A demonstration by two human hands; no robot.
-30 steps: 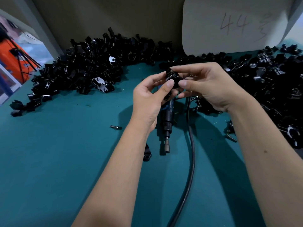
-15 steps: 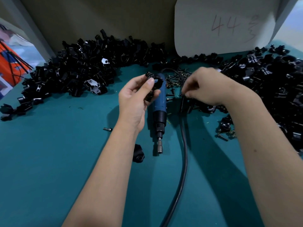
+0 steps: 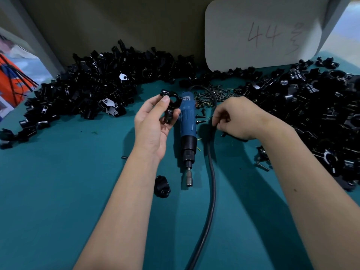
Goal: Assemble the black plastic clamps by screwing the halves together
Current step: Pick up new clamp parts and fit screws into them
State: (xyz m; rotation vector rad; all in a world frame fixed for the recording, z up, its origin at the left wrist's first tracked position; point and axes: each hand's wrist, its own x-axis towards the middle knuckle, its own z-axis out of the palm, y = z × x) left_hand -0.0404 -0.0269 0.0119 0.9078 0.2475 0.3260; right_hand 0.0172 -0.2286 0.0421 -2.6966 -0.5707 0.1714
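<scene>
My left hand holds a black plastic clamp with a round hole, thumb on top and fingers behind it, above the teal table. My right hand hovers low over the table right of the blue electric screwdriver, its fingers curled down near loose screws; whether it pinches a screw is hidden. The screwdriver lies flat with its bit pointing toward me. A single black clamp half lies beside my left forearm.
Large heaps of black clamp parts fill the back left and the right side. The screwdriver's black cable runs toward me. A white board marked 44 leans at the back. A stray screw lies left.
My right hand let go of the clamp and dropped down to the right toward the screws. My left hand kept the clamp and moved slightly left.
</scene>
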